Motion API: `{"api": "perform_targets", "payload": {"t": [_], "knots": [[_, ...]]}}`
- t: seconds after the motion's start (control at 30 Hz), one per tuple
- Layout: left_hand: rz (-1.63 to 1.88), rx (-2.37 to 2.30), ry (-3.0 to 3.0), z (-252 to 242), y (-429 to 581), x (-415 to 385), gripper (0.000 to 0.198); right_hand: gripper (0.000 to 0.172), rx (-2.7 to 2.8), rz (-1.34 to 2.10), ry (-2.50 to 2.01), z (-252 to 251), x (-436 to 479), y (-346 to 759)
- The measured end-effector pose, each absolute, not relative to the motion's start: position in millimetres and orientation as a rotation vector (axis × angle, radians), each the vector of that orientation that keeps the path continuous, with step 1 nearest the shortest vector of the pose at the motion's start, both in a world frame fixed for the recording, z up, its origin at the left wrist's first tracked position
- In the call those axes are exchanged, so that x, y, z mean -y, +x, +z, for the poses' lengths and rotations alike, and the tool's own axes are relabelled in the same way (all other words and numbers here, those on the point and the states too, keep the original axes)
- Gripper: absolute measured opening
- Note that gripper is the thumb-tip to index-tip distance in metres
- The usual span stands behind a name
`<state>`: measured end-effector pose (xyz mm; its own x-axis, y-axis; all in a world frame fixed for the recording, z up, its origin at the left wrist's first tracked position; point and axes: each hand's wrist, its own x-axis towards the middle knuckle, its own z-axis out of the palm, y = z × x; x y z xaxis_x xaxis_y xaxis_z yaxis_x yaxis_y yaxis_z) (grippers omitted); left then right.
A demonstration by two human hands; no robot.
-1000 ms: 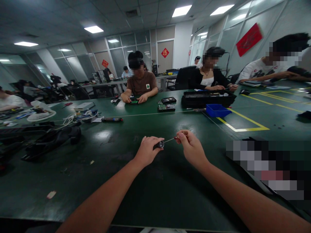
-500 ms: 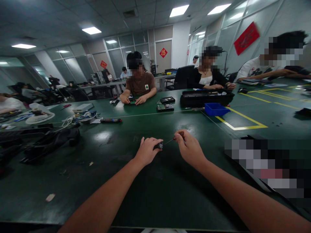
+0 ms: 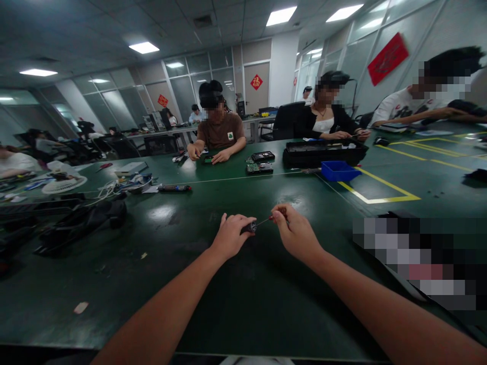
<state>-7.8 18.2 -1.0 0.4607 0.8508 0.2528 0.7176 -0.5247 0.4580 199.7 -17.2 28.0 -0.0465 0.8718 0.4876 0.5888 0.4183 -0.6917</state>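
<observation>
Just above the green table, my left hand (image 3: 231,234) grips a small dark cylindrical part (image 3: 249,227), its round end facing right. Most of that part is hidden under my fingers, so its kind is unclear. To the right, my right hand (image 3: 296,228) is closed around the reddish handle of a screwdriver (image 3: 268,219). The thin metal shaft points left at the round end of the part. Its tip is at or very near that end; whether it touches, I cannot tell.
Ahead are circuit boards and drives (image 3: 260,167), a blue bin (image 3: 340,171) and a black housing (image 3: 324,153). A pen-like tool (image 3: 174,188), cables (image 3: 107,189) and black parts (image 3: 81,223) lie leftward. A co-worker (image 3: 219,129) handles a green board across the table (image 3: 228,324).
Both my hands stay almost in place. The screwdriver's shaft and red collar show more plainly now. Across the table, the co-worker's green board has tilted.
</observation>
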Motion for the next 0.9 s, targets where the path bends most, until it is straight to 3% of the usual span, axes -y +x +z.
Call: {"api": "perform_targets", "payload": {"t": [0.23,0.53,0.77,0.9], "knots": [[0.839,-1.321,2.261,4,-9,-20,0.037,0.020,1.704,0.338,-1.317,28,15,202],[1.180,-1.291,1.570,9,-16,-31,0.038,0.021,1.613,0.327,-1.284,29,15,206],[0.925,-1.280,1.654,31,-9,-21,0.035,0.020,1.600,0.325,-1.257,33,19,206],[0.679,-1.318,2.014,32,3,-15,0.022,0.020,1.574,0.295,-1.243,34,20,205]]}}
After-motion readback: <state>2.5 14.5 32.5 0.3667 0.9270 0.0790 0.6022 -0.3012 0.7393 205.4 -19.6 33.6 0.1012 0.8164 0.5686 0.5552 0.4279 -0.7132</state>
